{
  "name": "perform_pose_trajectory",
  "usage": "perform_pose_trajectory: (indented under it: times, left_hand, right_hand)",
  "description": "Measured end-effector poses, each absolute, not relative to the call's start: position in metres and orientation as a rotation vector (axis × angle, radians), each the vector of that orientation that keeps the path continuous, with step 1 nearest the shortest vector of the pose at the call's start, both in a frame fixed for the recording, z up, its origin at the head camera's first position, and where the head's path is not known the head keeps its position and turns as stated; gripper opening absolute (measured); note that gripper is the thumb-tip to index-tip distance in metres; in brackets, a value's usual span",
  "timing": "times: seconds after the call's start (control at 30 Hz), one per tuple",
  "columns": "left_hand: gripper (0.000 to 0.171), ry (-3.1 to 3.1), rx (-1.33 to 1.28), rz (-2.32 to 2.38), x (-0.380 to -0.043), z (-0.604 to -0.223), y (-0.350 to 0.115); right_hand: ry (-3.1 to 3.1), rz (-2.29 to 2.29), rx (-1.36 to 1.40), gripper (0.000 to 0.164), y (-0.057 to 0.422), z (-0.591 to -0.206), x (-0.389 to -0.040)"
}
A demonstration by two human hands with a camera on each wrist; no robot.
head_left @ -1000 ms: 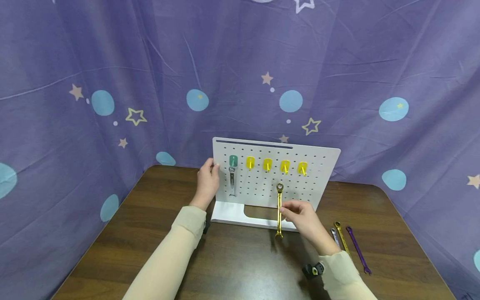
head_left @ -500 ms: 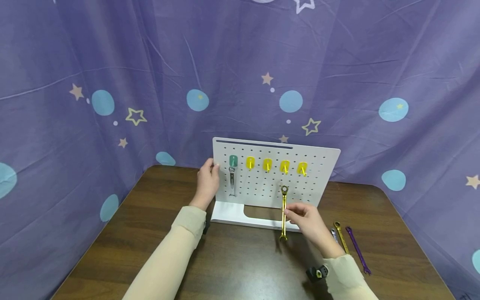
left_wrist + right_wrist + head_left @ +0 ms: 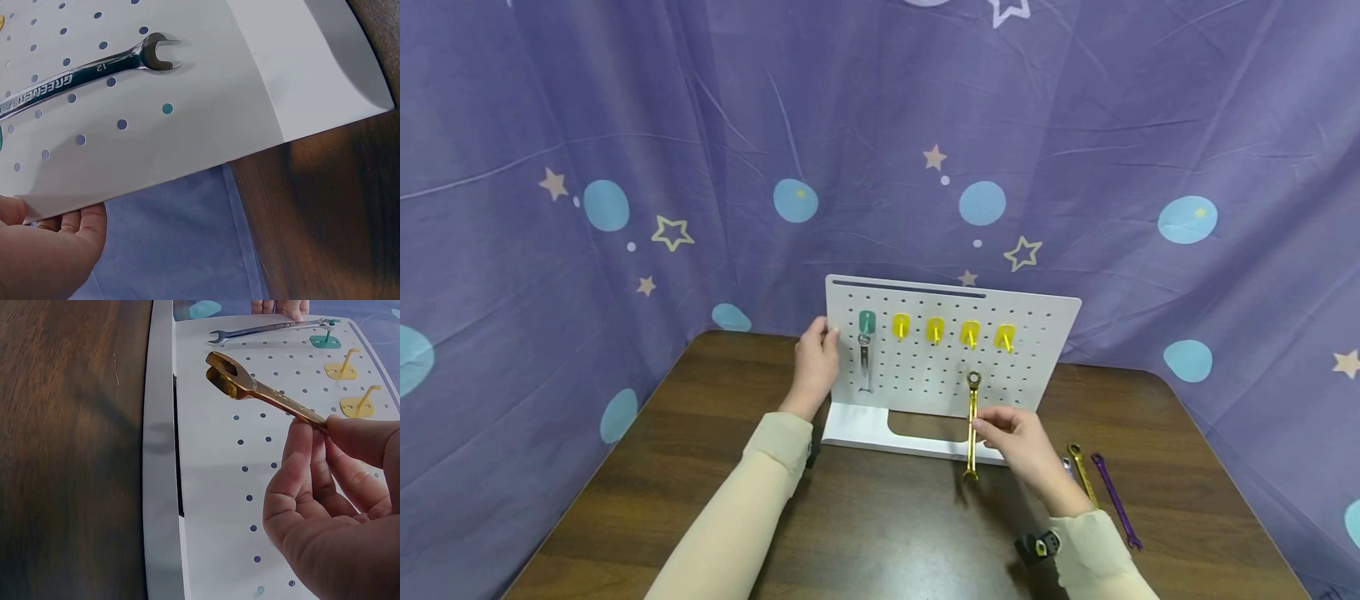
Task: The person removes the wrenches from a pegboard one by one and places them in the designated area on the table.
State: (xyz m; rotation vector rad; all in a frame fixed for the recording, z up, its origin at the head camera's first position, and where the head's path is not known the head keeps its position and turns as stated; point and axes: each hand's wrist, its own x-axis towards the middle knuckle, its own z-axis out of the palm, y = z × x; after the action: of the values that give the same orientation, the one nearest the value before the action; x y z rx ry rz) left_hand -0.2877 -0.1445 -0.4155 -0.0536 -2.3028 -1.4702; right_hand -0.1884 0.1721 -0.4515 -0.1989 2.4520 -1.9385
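A white pegboard stand [image 3: 917, 375] is on the table, gripped at its left edge by my left hand [image 3: 814, 367], thumb in front and fingers behind. Between thumb and fingers my right hand [image 3: 1018, 442] pinches a gold combination wrench [image 3: 972, 425] by its middle. This wrench is upright in front of the board, ring end up, below the yellow hooks [image 3: 970, 333] and apart from them. On the green hook [image 3: 867, 322] at the left hangs a silver combination wrench [image 3: 69, 78], open end down. The right wrist view shows the gold wrench's open end [image 3: 228, 375] close up.
To the right on the brown table [image 3: 880, 533] lie a purple wrench [image 3: 1117, 500], another gold wrench [image 3: 1083, 475] and a silver wrench [image 3: 1067, 467], partly hidden by the right forearm. A purple curtain [image 3: 880, 125] hangs behind the table.
My right hand has moved a little to the right with the gold wrench, its ring end now slightly lower. The left hand has stayed on the pegboard's edge.
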Motion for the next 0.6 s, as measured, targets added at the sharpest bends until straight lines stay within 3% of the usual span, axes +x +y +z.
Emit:
perform_pose_trajectory:
  times: [0.6]
  left_hand:
    - [0.016,-2.319,-0.068,-1.486,-0.286,-0.416,-0.146]
  right_hand:
    - [2.449,-1.954,-0.181,0.021,0.187,-0.459,-0.186]
